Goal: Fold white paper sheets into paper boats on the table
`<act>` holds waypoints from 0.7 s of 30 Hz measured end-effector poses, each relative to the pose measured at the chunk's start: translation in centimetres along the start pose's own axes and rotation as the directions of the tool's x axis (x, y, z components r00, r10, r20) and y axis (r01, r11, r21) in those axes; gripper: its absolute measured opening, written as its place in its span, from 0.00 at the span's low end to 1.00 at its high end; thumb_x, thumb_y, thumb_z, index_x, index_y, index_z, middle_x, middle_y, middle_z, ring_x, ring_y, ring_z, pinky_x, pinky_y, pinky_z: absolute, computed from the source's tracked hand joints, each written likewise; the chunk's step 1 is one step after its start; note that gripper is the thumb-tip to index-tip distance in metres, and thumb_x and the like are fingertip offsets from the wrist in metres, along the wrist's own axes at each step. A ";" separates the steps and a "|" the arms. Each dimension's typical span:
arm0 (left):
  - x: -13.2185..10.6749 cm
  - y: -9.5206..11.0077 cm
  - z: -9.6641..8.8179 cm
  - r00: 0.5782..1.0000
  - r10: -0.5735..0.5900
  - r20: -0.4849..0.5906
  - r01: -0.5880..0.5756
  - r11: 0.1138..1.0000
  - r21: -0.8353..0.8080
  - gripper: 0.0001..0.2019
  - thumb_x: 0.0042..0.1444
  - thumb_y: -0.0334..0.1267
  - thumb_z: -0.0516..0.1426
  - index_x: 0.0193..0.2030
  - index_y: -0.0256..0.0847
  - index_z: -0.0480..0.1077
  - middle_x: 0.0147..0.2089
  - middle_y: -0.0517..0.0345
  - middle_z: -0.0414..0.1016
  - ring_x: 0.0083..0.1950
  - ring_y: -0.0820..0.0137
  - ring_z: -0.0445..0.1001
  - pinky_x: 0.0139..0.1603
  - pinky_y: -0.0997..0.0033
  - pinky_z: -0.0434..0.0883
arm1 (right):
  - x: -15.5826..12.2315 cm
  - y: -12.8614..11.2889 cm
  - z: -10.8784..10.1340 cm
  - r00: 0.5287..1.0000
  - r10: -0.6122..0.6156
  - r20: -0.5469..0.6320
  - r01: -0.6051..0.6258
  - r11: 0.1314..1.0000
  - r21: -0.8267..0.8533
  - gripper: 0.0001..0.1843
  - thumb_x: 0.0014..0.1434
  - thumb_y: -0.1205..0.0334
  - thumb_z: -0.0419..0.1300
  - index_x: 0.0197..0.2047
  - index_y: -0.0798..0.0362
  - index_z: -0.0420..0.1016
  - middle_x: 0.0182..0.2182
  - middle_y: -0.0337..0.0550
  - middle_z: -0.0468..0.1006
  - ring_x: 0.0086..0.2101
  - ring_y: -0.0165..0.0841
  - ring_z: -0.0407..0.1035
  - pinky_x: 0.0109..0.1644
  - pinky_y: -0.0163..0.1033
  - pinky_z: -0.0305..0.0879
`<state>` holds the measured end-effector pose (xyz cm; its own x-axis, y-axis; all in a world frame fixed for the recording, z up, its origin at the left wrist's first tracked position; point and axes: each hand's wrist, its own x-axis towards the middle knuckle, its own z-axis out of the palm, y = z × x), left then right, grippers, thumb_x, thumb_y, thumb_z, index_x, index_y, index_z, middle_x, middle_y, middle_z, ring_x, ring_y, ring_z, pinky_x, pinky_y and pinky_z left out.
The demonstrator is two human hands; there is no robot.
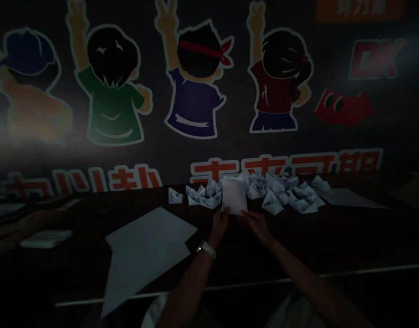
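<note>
Paper sheet (234, 196) held by L hand (219, 226) & R hand (256, 225).

Paper boats (281, 196) lie along the far side of a table (346, 237), with a sheet of paper (234, 195) upright before them.
The left hand (220, 226) and right hand (255, 225) hold the sheet's lower edge between them, with boats on both sides behind it. A large paper sheet (144, 255) lies on the table left of the hands, a smaller sheet (349, 198) lies right of the boats, and a paper stack (45, 238) lies far left. A wall mural (196, 91) rises behind the table.
</note>
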<state>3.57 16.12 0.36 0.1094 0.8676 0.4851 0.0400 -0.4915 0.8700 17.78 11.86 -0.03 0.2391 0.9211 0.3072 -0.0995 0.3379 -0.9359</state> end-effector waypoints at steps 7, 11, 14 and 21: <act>-0.1 0.2 -0.1 1.000 -0.006 0.015 0.005 0.994 0.108 0.22 0.54 0.55 0.49 0.25 0.37 0.65 0.18 0.63 0.61 0.22 0.74 0.63 0.25 0.76 0.60 | 0.1 0.4 -0.2 1.000 -0.016 0.002 0.016 0.998 -0.062 0.25 0.41 0.39 0.62 0.26 0.55 0.77 0.24 0.45 0.81 0.29 0.47 0.75 0.35 0.49 0.71; -1.0 1.8 -0.7 0.986 0.131 -0.103 -0.067 0.878 0.473 0.18 0.56 0.51 0.50 0.40 0.36 0.68 0.35 0.51 0.72 0.38 0.64 0.71 0.38 0.66 0.67 | 0.2 0.7 -0.7 0.994 -0.111 0.008 0.109 0.963 -0.246 0.23 0.48 0.41 0.58 0.25 0.55 0.77 0.23 0.42 0.80 0.28 0.45 0.74 0.33 0.46 0.69; -1.7 4.0 -0.7 0.883 0.467 -0.051 -0.292 0.629 0.720 0.23 0.56 0.46 0.53 0.54 0.35 0.61 0.54 0.40 0.65 0.57 0.56 0.62 0.56 0.53 0.58 | 0.3 0.8 -1.1 0.983 -0.181 0.029 0.178 0.901 -0.395 0.20 0.48 0.46 0.57 0.18 0.54 0.75 0.15 0.38 0.75 0.25 0.43 0.71 0.31 0.43 0.67; 0.6 5.7 1.3 0.623 0.354 0.698 -0.777 0.385 0.498 0.08 0.53 0.29 0.52 0.29 0.40 0.71 0.32 0.53 0.75 0.44 0.63 0.70 0.61 0.57 0.52 | 0.6 0.9 -0.5 0.971 -0.103 0.215 0.182 0.902 -0.391 0.11 0.55 0.57 0.59 0.29 0.56 0.75 0.30 0.40 0.76 0.33 0.35 0.70 0.38 0.41 0.68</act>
<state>5.13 13.76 5.56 0.7751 0.3132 0.5488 0.4248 -0.9012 -0.0856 18.30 12.62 -0.73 0.0345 0.9014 0.4316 0.3319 0.3970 -0.8557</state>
